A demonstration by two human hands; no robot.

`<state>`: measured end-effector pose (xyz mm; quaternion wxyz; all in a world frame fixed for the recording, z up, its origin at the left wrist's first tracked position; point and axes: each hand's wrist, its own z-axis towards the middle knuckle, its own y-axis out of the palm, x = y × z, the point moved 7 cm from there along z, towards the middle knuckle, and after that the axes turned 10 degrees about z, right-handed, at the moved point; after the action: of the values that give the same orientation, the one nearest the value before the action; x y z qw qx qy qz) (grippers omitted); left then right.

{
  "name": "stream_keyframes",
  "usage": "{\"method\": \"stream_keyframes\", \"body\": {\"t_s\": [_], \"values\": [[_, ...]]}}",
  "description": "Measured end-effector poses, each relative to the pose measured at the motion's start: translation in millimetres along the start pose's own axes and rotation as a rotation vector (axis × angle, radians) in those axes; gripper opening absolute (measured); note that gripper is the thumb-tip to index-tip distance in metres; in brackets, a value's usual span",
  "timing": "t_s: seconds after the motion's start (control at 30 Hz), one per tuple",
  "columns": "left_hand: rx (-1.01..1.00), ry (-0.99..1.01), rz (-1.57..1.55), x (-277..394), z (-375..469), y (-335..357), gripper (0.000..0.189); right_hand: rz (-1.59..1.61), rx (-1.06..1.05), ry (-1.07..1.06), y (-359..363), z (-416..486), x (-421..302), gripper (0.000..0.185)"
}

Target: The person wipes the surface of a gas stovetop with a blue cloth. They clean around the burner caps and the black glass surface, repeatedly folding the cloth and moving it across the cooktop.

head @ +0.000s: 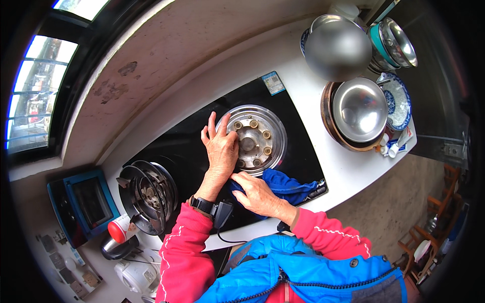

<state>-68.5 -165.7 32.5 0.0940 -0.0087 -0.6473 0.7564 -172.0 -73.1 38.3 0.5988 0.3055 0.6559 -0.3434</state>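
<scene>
A round metal gas burner [278, 138] with a ring of brass-coloured nozzles sits in the black glass cooktop [303, 147]. My left hand [221, 149] is over its left part, thumb and index finger together and the other fingers spread; whether anything is pinched between them is hidden. Close below, my right hand [259, 193] lies over a bunched blue cloth [288, 186], which shows on both sides of it. Its palm side is hidden, and its index fingertip is at the heel of my left hand. The cloth also lies against the burner's lower edge.
At left, black metal pan supports [138, 197] are stacked over the second burner, beside a red-capped container [121, 229] and a blue-framed appliance [83, 204]. Metal bowls [360, 110] and a patterned plate [398, 100] stand on the right of the white counter [299, 94].
</scene>
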Motion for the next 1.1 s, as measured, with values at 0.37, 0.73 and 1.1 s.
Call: {"method": "stream_keyframes", "body": {"t_s": [0.37,0.73,1.1], "values": [[-0.349,0.228,0.176,3,-12,-16,0.029,0.024,-0.006,0.047,1,2,4,0.047],[-0.314,0.307,0.228,1,-12,-10,0.035,0.012,0.005,0.033,-1,2,-1,0.046],[-0.425,0.306,0.143,5,5,-8,0.029,0.004,0.014,0.003,0,3,-1,0.045]]}}
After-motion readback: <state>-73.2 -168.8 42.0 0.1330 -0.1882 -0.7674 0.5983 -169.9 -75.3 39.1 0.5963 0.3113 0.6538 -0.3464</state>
